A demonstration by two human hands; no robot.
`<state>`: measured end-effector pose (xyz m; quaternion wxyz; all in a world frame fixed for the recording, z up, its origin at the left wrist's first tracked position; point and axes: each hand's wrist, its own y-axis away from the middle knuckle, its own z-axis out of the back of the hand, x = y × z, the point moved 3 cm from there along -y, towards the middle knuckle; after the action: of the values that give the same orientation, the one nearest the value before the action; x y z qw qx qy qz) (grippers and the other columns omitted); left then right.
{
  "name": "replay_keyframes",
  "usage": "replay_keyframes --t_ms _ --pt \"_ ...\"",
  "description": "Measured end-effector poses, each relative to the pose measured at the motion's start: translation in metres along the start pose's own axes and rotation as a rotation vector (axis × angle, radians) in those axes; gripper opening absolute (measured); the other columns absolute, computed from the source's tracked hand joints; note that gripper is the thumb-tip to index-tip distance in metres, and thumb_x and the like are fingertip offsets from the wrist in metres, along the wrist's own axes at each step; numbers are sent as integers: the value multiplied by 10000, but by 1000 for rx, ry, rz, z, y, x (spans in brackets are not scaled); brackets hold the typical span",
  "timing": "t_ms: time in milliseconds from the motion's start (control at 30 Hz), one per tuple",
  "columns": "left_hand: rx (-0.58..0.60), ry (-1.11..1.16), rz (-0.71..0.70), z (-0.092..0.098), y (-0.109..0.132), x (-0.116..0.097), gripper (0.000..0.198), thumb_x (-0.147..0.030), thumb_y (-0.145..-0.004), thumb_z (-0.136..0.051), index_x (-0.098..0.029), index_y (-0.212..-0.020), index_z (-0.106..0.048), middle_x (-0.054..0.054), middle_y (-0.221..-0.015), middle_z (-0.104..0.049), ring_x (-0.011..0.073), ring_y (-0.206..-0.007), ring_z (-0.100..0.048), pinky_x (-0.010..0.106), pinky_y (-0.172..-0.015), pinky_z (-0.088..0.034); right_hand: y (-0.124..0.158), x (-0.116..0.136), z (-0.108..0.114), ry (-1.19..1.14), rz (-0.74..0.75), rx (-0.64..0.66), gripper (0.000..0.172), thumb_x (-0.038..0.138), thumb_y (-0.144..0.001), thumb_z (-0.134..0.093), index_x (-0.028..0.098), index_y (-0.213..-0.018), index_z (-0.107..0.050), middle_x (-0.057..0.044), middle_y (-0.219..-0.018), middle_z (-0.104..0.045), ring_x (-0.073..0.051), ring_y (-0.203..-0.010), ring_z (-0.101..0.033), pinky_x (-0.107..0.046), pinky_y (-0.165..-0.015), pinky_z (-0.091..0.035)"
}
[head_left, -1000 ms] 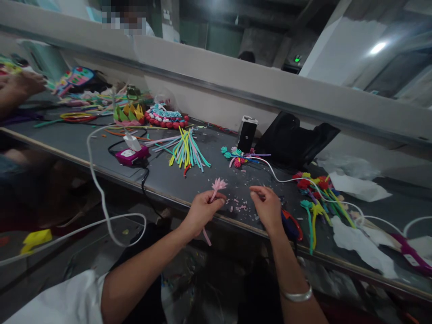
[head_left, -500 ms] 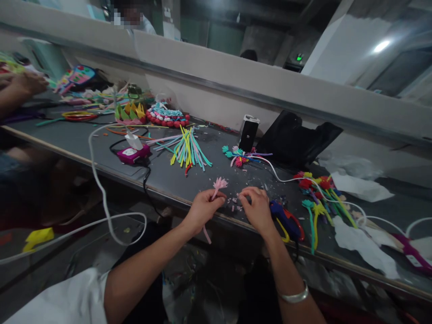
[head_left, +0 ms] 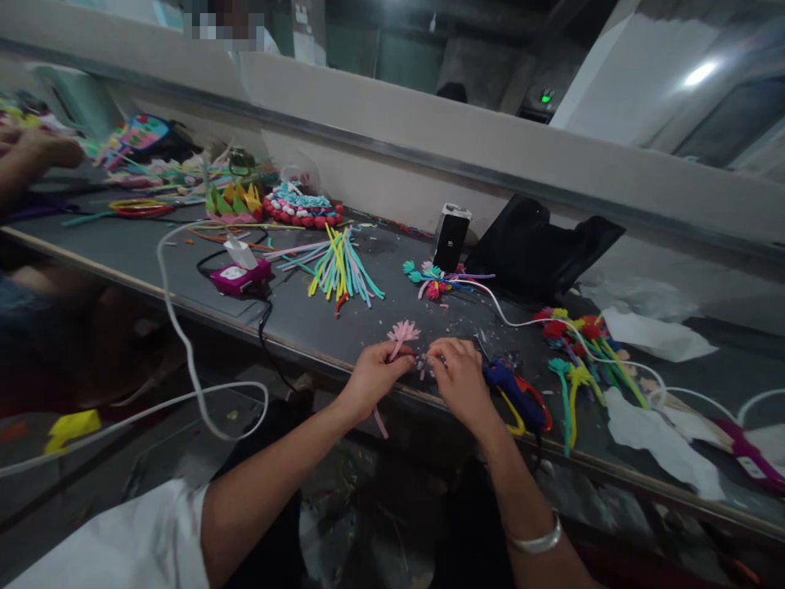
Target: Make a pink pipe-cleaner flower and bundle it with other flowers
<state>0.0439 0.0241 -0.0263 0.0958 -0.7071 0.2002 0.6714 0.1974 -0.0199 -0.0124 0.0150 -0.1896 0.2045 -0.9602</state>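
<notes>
My left hand (head_left: pixel 380 378) is closed around the stem of a pink pipe-cleaner flower (head_left: pixel 403 331). The fringed head stands up above the fingers, and the stem's lower end sticks out below the hand. Close by on the right, my right hand (head_left: pixel 457 376) has its thumb and fingertips brought together; whatever they pinch, if anything, is too small to make out. Small pink scraps (head_left: pixel 422 366) lie between the two hands. Just right of my right hand rests a blue and red glue gun (head_left: pixel 521 399) with a yellow trigger.
A fan of yellow, blue and lilac pipe cleaners (head_left: pixel 343 266) lies ahead. Finished flowers (head_left: pixel 437 282) sit by a propped black phone (head_left: pixel 452 237); more flowers (head_left: pixel 570 372) lie right. A purple power strip (head_left: pixel 240 278), white cables and a black bag (head_left: pixel 540 254) are around. Another person's hand (head_left: pixel 46 151) is far left.
My right hand has moved a little left, closer to my left hand and the flower. My left hand keeps its hold, and the pink flower has shifted slightly right.
</notes>
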Motion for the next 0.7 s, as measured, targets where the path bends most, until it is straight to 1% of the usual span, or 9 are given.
replay_keyframes --t_ms 100,200,333,467,533,567,633,667,700 --pt "6 2 -24 -2 0 -1 274 -354 -701 -678 -139 -869 -689 -88 -522 -401 43 -411 -257 196 -412 -169 2 8 1 4 41 25 105 217 -892 -506 232 -865 -606 -49 -1047 -657 -242 -997 -496 -376 -853 -332" --pt "15 -24 -53 -4 -1 -2 240 -338 -702 -672 -138 -834 -693 -85 -513 -415 44 -416 -259 196 -418 -183 2 13 1 4 62 30 109 199 -890 -498 234 -886 -601 -56 -1059 -651 -245 -1003 -495 -381 -861 -331" --pt "-15 -55 -104 -3 -4 -1 163 -298 -697 -661 -141 -737 -651 -78 -527 -430 46 -436 -291 190 -424 -201 2 12 0 4 82 28 109 230 -911 -487 235 -892 -595 -47 -1060 -651 -235 -1000 -502 -366 -871 -335" --pt "-20 34 -19 -2 -5 1 192 -330 -692 -673 -166 -700 -574 -106 -476 -327 41 -399 -241 191 -404 -167 1 1 2 60 -4 -28 160 253 -927 -453 225 -875 -601 -55 -982 -661 -235 -958 -513 -367 -851 -352" --pt "-16 106 30 -2 -4 1 239 -365 -685 -695 -175 -710 -552 -115 -465 -296 38 -382 -218 193 -394 -144 1 -6 4 93 -59 -68 176 183 -895 -447 210 -925 -619 -87 -978 -657 -261 -974 -506 -402 -868 -345" --pt "-8 138 50 -2 -3 1 261 -381 -681 -706 -178 -714 -546 -118 -462 -287 36 -375 -208 194 -392 -133 1 -9 5 114 -73 -86 236 133 -859 -454 205 -1002 -626 -104 -1026 -650 -278 -1010 -497 -426 -890 -335" --pt "10 180 74 -2 -1 -1 290 -402 -677 -721 -181 -717 -538 -123 -458 -277 31 -367 -190 196 -389 -115 2 -12 6 155 -76 -126 478 68 -771 -480 223 -1212 -582 -122 -1195 -604 -307 -1112 -463 -472 -946 -309" --pt "18 191 80 -2 -1 -1 295 -405 -678 -723 -181 -716 -536 -124 -456 -271 29 -364 -184 196 -388 -109 3 -11 8 162 -69 -148 577 65 -743 -497 247 -1289 -542 -116 -1271 -568 -315 -1160 -442 -487 -971 -298" --pt "23 198 85 -2 0 -2 294 -402 -677 -725 -181 -716 -535 -124 -456 -269 29 -363 -182 197 -387 -107 3 -10 9 150 -61 -174 613 81 -734 -516 270 -1317 -526 -102 -1308 -549 -316 -1189 -430 -494 -991 -292"
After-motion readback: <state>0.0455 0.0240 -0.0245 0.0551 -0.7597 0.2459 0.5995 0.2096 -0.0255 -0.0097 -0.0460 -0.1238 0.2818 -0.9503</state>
